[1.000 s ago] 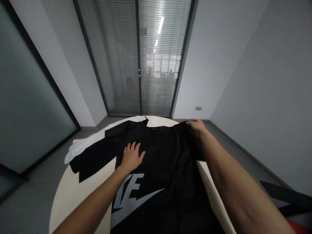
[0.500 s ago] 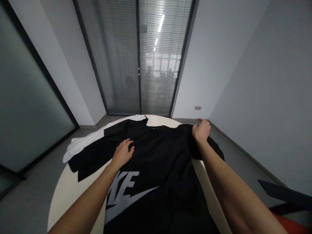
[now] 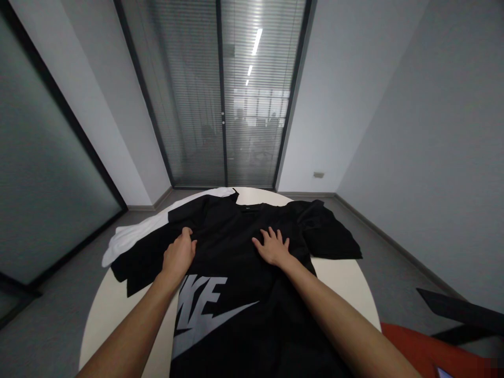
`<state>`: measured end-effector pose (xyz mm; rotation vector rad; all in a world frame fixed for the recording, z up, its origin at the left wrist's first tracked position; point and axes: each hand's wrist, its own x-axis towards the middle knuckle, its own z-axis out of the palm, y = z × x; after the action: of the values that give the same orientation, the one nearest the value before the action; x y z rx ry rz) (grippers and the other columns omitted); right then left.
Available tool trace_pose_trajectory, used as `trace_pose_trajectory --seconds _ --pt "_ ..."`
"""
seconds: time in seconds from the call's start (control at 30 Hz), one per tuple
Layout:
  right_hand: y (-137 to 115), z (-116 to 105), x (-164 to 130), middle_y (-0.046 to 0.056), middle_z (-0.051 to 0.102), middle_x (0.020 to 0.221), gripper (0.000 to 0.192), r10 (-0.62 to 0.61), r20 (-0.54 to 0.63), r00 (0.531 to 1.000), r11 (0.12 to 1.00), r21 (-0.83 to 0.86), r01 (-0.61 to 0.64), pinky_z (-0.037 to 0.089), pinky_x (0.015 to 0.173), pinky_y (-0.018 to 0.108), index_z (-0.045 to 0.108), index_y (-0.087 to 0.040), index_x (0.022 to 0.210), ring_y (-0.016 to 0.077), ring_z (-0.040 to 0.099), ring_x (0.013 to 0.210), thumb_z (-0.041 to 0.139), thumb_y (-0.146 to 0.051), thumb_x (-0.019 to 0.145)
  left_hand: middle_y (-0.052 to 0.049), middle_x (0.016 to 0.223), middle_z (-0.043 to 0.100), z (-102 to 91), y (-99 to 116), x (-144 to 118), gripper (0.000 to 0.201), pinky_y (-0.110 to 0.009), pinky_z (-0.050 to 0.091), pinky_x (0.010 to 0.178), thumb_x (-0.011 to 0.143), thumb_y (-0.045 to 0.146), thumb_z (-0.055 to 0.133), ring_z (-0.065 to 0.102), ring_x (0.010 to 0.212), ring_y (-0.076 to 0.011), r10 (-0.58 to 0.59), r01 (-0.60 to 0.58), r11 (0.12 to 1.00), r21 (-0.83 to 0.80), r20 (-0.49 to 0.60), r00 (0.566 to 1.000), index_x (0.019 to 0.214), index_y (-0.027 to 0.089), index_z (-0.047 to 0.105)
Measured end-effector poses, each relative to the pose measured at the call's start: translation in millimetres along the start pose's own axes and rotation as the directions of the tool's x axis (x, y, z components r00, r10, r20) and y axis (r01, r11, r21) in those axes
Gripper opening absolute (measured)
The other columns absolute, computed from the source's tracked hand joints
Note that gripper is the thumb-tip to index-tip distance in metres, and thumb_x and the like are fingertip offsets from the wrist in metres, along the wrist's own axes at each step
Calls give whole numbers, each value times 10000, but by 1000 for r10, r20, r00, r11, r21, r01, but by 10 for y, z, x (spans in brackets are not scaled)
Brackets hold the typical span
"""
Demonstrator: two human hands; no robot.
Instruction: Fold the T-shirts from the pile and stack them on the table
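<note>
A black T-shirt [image 3: 244, 252] with a large grey print lies face up across the round table, collar at the far side. At the shirt's left side, below the sleeve, my left hand [image 3: 179, 254] has its fingers curled together on the cloth, and the fingertips are partly hidden. My right hand [image 3: 272, 247] rests flat on the upper right chest with fingers spread, holding nothing. The right sleeve [image 3: 331, 236] lies spread out past my right hand.
A white garment [image 3: 134, 236] lies along the table's left edge, partly under black cloth. The pale table [image 3: 350, 283] shows on both sides of the shirt. At lower right are a red-orange surface [image 3: 417, 346] and a dark armrest-like part [image 3: 457, 312]. Glass panels with blinds stand behind.
My right hand has let go of the right sleeve and moved left onto the chest, fingers spread. My left hand has shifted left to the shirt's side and its fingers have curled.
</note>
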<state>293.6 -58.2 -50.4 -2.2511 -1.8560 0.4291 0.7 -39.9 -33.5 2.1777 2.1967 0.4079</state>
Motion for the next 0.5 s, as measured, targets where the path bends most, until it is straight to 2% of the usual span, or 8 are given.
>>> trace_pose_trajectory --seconds 0.1,0.17,0.23,0.37,0.5 --pt "49 86 79 80 64 1689 793 6 39 999 999 -46 -4 7 1144 717 225 -278 1604 412 -6 1528 241 -729 952 -111 1117 685 57 -12 80 254 -379 534 845 993 300 401 692 985 -276 58 -76 986 -146 -125 991 1124 206 597" --pt "89 86 173 72 43 1691 791 12 36 999 998 -61 -10 -12 1141 719 194 -289 1610 410 -30 1528 203 -732 955 -96 1165 679 112 -25 142 279 -363 514 956 983 285 410 666 1085 -252 80 -127 952 -277 -174 981 1104 212 650" --pt "125 55 276 66 42 1692 787 8 39 999 998 -66 -5 -4 1146 712 190 -293 1611 404 -26 1530 188 -731 957 -94 1242 665 183 -36 190 314 -352 479 1044 962 276 444 641 1158 -234 97 -165 891 -424 -178 979 1170 193 664" --pt "200 -14 458 57 72 1691 767 -18 33 999 997 -72 21 47 1168 675 216 -304 1603 374 2 1537 224 -722 960 -98 1444 564 298 -21 185 506 -360 419 1135 914 263 538 554 1312 -219 140 -174 757 -629 -105 985 1411 171 539" --pt "290 -34 565 74 139 1681 741 -35 -19 999 999 -34 34 119 1182 631 300 -275 1578 345 55 1540 324 -687 963 -45 1568 435 299 61 94 715 -350 354 1187 902 225 574 443 1420 -187 238 -192 626 -756 -50 970 1567 269 315"
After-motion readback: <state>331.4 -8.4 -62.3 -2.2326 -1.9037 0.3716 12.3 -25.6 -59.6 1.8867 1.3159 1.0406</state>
